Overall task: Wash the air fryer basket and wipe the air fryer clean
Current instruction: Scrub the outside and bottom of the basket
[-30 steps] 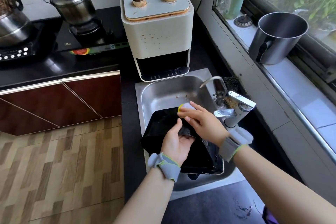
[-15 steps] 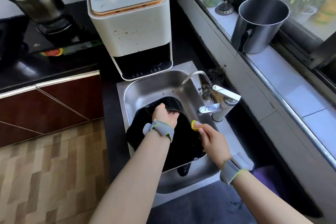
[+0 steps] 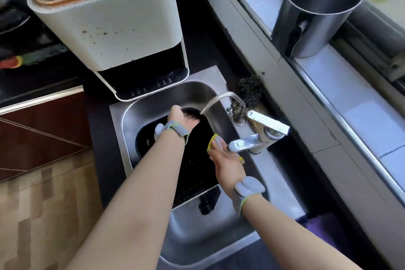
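the black air fryer basket (image 3: 192, 160) lies tilted in the steel sink (image 3: 144, 112), its long axis running from about 11 o'clock down to 5 o'clock, with its handle (image 3: 207, 200) at the near, 5 o'clock end. the left hand (image 3: 177, 116) is on the far rim at the 11 o'clock end, fingers curled over the edge and gripping it, right beside the mouth of the thin curved spout (image 3: 219, 98). the right hand (image 3: 225, 160) is at the basket's 3 o'clock side, touching or just off its right wall, with a yellow sponge (image 3: 213, 141) under its fingers; the fingers look fairly straight and pressed on the sponge rather than wrapped round it, though the blur makes that hard to settle. judged from this, the left hand steadies while the right is the nearer one for scrubbing the inside, which lies at 9 o'clock from it. whether water is running i cannot tell.

a second tap (image 3: 260, 136) with a flat lever stands just at 2 o'clock of the right hand. the air fryer (image 3: 105, 28), spattered on its front and with its basket bay empty, sits on the dark counter (image 3: 100, 120) at 12 o'clock of the sink. a dark scouring pad (image 3: 249, 90) lies behind the taps, and a steel pot (image 3: 315, 13) stands on the window ledge at 2 o'clock.
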The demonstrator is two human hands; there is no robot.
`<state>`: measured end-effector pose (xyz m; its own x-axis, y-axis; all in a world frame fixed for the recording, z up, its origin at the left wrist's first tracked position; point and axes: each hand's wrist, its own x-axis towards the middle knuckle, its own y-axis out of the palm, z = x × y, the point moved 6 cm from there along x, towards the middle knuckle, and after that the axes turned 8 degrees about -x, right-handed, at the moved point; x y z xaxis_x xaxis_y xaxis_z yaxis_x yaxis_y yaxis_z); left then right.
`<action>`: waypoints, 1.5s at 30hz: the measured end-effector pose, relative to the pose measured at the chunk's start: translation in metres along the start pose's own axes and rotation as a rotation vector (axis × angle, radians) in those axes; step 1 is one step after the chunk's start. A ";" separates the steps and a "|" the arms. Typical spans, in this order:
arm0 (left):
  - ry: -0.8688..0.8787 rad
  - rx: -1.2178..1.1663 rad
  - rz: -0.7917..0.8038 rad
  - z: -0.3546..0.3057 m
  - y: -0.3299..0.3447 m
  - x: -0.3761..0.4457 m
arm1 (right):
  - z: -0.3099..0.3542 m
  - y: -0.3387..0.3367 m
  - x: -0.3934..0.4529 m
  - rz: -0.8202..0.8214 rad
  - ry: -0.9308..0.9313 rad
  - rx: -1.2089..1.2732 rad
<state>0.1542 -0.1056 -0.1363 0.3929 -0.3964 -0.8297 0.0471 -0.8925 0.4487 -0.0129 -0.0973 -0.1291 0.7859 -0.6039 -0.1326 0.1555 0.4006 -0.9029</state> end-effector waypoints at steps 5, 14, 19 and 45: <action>-0.100 0.058 0.017 0.006 -0.002 0.041 | -0.002 0.020 0.019 0.103 0.013 -0.112; -0.191 0.180 0.041 0.006 -0.014 0.068 | 0.001 0.040 0.033 0.184 0.004 -0.194; -0.134 0.562 0.086 0.003 -0.030 0.035 | 0.008 0.039 0.029 0.236 -0.028 -0.226; 0.582 2.284 0.076 0.004 -0.180 -0.047 | 0.058 0.078 -0.009 0.702 0.049 -0.135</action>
<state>0.1238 0.0724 -0.1796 0.4829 -0.7132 -0.5081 -0.5169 0.2362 -0.8228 0.0266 -0.0207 -0.1742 0.6451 -0.2666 -0.7160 -0.4548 0.6190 -0.6403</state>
